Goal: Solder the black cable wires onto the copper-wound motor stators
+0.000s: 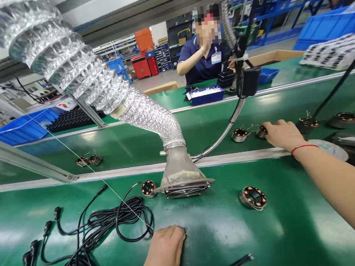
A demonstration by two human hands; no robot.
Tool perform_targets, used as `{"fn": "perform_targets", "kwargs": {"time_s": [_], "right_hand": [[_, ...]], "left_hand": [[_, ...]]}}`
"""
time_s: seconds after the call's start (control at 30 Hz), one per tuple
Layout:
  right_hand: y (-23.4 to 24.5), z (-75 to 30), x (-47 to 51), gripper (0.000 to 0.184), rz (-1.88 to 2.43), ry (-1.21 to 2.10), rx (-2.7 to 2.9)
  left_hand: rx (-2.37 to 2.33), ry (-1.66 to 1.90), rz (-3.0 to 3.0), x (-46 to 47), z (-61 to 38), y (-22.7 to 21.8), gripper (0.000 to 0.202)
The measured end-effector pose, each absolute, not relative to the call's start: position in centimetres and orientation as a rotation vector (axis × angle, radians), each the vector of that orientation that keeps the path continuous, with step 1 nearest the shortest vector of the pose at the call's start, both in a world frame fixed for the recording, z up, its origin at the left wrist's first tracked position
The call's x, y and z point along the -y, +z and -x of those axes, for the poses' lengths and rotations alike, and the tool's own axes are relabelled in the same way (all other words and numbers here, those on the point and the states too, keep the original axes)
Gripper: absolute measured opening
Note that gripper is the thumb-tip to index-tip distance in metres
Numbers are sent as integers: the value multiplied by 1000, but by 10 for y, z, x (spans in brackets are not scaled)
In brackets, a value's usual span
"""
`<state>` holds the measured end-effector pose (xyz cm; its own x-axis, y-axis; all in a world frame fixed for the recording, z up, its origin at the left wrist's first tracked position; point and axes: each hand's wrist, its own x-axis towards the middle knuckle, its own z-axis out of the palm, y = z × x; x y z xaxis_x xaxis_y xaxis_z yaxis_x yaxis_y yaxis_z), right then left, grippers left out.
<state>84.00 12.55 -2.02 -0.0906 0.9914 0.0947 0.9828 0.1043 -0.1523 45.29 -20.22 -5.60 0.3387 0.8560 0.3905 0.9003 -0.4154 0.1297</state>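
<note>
**Coil units and cable bundle on a green bench, seen from the head camera**

Coil units are lying scattered across two green surfaces, and we are reading the scene from left to right. At far left, a tangle of black cables (90,240) is spreading over the near bench (285,231), its plug ends fanning outward. Behind it, on the conveyor belt (134,141), a pair of small coils (88,160) is sitting side by side. We are resting our left hand (165,254) palm-down on the bench, fingers curled loosely, touching the edge of the cable bundle; whether it is gripping a strand we cannot tell. Just beyond it, a silver flexible duct (75,71) is descending from upper left and ending in a hood (183,178) on the bench, with one coil (148,188) just beside its left edge. Further right, a larger coil unit (253,197) is lying alone on the near bench. On the belt, another coil (239,134) is sitting near our right hand (281,134), which is reaching out and closing its fingers over a small coil (261,132), a red cord at the wrist. Two more coils (309,123) are lying further right. Across the belt, a person in a dark blue shirt (203,58) is raising a hand to the face.
</note>
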Motion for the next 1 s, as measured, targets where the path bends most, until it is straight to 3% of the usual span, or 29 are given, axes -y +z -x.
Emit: {"fn": "perform_targets", "kwargs": {"time_s": [0.4,0.6,0.87,1.0], "right_hand": [[-36,-765,-139,46,2266,159,2101],[-31,-734,-165,39,2356,206,2089],[-13,-753,-107,47,1892,87,2452],[-10,-766,-44,46,1488,237,2717]], "left_hand": [[1664,-662,2498,202,-453,-55,28],[1698,-633,2509,203,-449,-60,26],[1674,-673,2506,204,-448,-55,27],[1689,-683,2527,206,-448,-54,28]]}}
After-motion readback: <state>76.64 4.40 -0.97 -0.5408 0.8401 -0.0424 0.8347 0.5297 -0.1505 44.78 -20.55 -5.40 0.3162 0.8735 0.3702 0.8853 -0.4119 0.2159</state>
